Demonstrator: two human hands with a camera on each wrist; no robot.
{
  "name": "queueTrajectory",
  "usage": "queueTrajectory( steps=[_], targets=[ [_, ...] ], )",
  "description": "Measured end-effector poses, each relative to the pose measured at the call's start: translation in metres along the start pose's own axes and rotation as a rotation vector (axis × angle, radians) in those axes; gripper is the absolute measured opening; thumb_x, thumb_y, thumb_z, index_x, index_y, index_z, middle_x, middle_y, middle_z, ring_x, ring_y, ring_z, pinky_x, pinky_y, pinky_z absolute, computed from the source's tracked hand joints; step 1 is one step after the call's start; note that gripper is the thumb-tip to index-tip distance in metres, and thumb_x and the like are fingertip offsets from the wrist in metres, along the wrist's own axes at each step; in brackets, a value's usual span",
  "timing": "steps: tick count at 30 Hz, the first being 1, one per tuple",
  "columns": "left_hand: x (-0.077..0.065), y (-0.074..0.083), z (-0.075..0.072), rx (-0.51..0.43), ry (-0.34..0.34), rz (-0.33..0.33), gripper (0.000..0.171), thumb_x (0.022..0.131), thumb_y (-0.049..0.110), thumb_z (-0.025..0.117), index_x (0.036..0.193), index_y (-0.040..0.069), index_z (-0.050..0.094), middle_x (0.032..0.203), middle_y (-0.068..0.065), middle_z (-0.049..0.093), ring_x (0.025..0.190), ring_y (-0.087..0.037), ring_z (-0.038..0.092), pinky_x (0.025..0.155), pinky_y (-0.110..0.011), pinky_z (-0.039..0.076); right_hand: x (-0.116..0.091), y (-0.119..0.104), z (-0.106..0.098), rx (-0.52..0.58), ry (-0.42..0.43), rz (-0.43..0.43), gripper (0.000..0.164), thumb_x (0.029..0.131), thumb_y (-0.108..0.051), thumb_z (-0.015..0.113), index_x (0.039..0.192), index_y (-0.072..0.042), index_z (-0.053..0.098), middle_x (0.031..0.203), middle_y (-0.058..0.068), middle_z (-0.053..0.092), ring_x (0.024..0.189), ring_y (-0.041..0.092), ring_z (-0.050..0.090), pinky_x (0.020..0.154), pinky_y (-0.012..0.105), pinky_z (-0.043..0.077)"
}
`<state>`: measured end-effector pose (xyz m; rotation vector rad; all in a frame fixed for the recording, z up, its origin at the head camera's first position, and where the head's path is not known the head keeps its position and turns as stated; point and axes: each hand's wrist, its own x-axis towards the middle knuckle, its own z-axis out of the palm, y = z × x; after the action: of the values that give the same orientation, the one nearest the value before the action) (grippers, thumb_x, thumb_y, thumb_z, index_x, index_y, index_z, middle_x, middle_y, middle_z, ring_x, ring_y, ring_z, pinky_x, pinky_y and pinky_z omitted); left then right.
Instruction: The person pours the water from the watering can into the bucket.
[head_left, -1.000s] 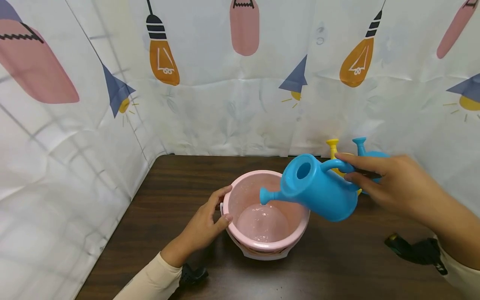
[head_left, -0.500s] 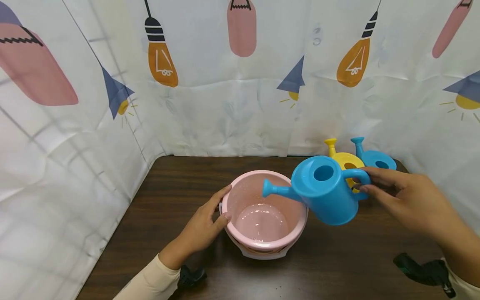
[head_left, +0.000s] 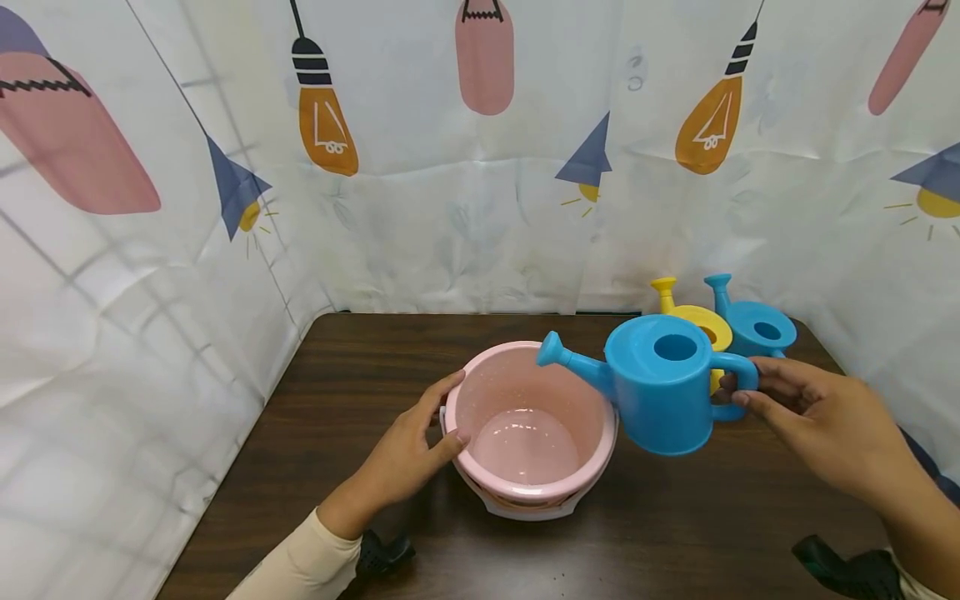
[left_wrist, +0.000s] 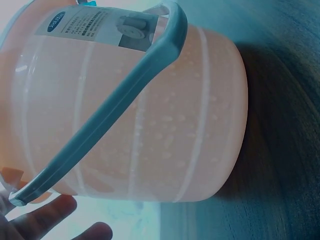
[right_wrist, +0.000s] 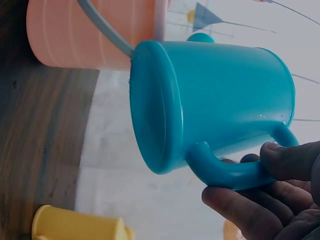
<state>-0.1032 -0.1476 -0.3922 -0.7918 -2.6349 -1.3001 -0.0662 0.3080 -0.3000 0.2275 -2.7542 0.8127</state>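
A pink bucket (head_left: 525,496) stands on the dark wooden table, with a little clear liquid at its bottom and droplets on its wall. My left hand (head_left: 405,454) holds the bucket's left rim, thumb at the front and fingers along the outside. In the left wrist view the bucket's grey carrying handle (left_wrist: 100,122) hangs across its side. My right hand (head_left: 832,417) pinches the handle of a blue watering can (head_left: 663,400), which is nearly upright above the table. Its spout points left over the bucket's right rim. The right wrist view shows thumb and fingers on the can's handle (right_wrist: 225,172).
Behind the held can, a yellow watering can (head_left: 701,318) and a second blue watering can (head_left: 761,327) stand at the table's back right. A white printed curtain (head_left: 450,242) rises behind the table and along its left side. Dark wood (head_left: 675,533) lies before the bucket.
The blue watering can has tipped back from a downward tilt to nearly upright and moved right, its spout rising. My left hand has stayed on the bucket's rim.
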Motion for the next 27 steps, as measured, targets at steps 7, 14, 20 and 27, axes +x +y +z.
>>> queueTrajectory(
  steps=[7,14,20,27],
  targets=[
    [0.001,0.000,0.000,-0.001,-0.004,-0.012,0.068,0.098,0.036,0.063,0.159,0.030,0.034,0.139,-0.003,0.058,0.111,-0.025,0.065,0.092,-0.052,0.051,-0.002,0.007,0.003,0.068,-0.008,0.014,0.042,0.098,-0.014,0.071,0.132,0.007,0.060,0.110,0.028,0.071,0.083,-0.010,0.064,0.062,0.021,0.053],
    [0.001,0.000,0.000,-0.007,-0.011,-0.022,0.068,0.098,0.037,0.063,0.159,0.031,0.033,0.139,-0.003,0.058,0.111,-0.026,0.065,0.092,-0.052,0.052,0.001,0.010,0.006,0.091,0.041,0.029,0.033,0.101,-0.017,0.068,0.128,0.001,0.062,0.111,0.026,0.071,0.083,-0.018,0.057,0.060,0.021,0.052],
    [0.001,0.000,0.001,-0.029,-0.008,-0.021,0.068,0.098,0.035,0.063,0.158,0.030,0.034,0.137,-0.003,0.059,0.109,-0.025,0.066,0.090,-0.051,0.053,0.009,0.007,0.013,0.104,0.065,0.066,0.040,0.101,-0.023,0.068,0.130,0.003,0.061,0.113,0.027,0.071,0.082,-0.018,0.056,0.061,0.020,0.050],
    [0.000,-0.002,0.001,-0.038,-0.016,-0.033,0.067,0.098,0.038,0.062,0.158,0.030,0.033,0.137,-0.003,0.059,0.109,-0.025,0.065,0.090,-0.052,0.053,0.019,0.003,0.031,0.100,0.068,0.103,0.049,0.100,-0.033,0.068,0.134,0.002,0.059,0.117,0.024,0.071,0.094,0.019,0.073,0.065,0.026,0.052]
  ],
)
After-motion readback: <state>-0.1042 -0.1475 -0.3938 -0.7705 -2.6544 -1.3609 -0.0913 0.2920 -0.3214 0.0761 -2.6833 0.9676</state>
